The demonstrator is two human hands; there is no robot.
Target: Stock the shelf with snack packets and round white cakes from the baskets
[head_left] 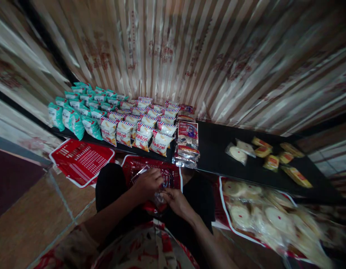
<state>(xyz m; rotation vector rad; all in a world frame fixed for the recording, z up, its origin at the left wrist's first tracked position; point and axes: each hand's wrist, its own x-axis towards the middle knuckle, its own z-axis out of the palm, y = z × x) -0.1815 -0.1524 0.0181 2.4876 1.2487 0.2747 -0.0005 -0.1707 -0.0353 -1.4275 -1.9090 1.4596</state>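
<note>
My left hand is closed, knuckles up, over the red basket between my knees. My right hand meets it from the other side, thumb and fingertips pinched on a crinkled shiny packet. The left fingers curl at the top of this same packet, though what they grip is partly hidden. Dark red glossy snack packets lie in the basket behind my hands. Just beyond the basket, a stack of similar red and silver packets rests on the black bench.
On the black bench stand rows of teal snack bags and white snack bags. Yellow packets and bagged pale discs lie at right. A red basket is at left; another basket holds more bagged discs.
</note>
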